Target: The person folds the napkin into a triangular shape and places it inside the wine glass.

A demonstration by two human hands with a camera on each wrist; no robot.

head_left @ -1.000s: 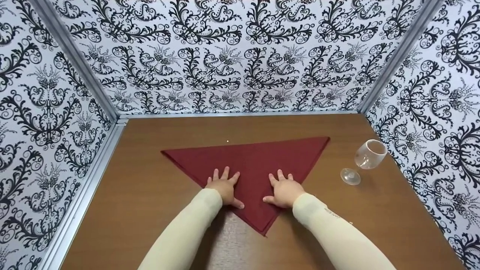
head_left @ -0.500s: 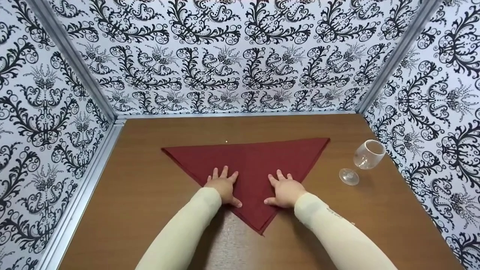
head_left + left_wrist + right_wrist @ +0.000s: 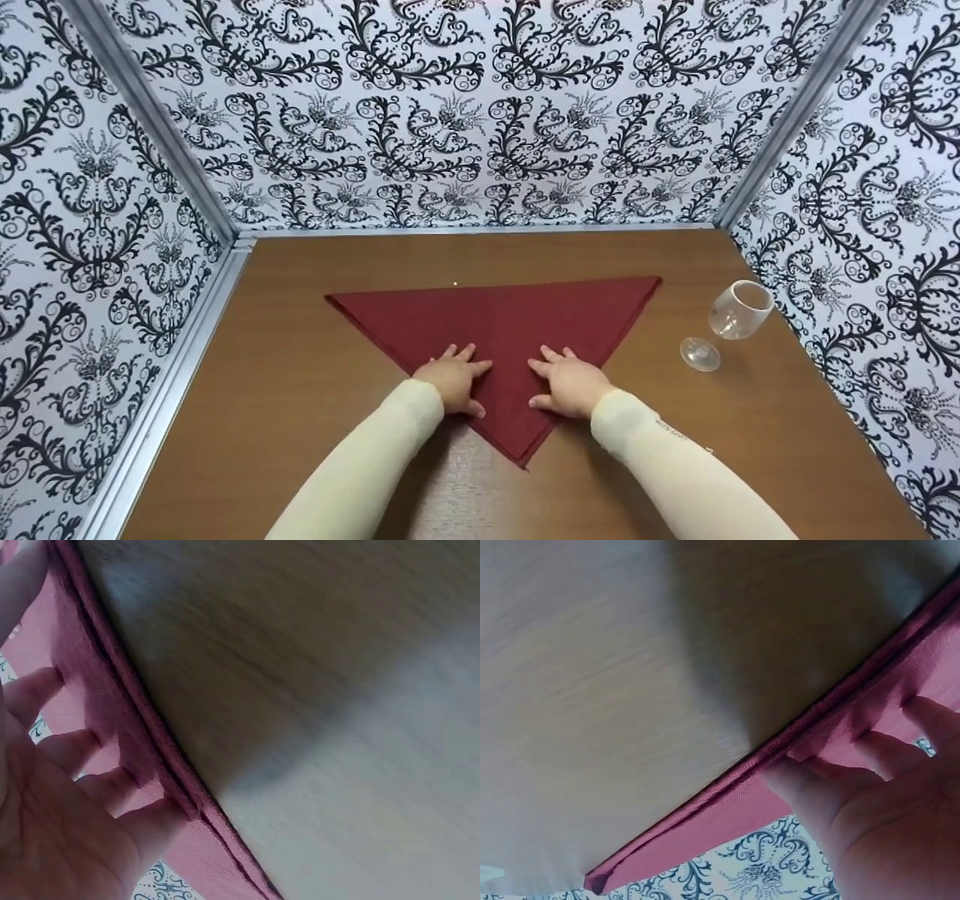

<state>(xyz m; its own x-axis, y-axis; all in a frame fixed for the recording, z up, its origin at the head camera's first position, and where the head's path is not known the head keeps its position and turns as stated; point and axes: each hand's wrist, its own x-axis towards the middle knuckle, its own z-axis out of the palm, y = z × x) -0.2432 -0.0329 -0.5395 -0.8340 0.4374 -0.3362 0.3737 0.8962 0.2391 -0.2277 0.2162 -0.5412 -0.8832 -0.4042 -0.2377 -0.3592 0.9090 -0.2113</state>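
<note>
A dark red cloth napkin [image 3: 517, 319], folded into a triangle, lies flat with its long edge away from me and one point toward me. My left hand [image 3: 450, 381] rests on its left slanted side, fingers spread and slightly bent. On the opposite side my right hand [image 3: 572, 385] lies palm down, thumb pointing inward. The left wrist view shows the fingertips touching the napkin [image 3: 97, 682] close to its layered edge. In the right wrist view, the fingers also press on the napkin [image 3: 705, 829] beside its doubled edge.
To the right on the brown wooden table [image 3: 300, 420] stands a clear stemmed glass [image 3: 700, 354]. Black-and-white patterned walls [image 3: 480, 135] with metal frame edges close off the back and both sides. A tiny white speck lies just beyond the napkin's far edge.
My left fingers have drawn slightly inward and bent more. The right fingers have shifted a little toward me. The napkin and the glass stay in place.
</note>
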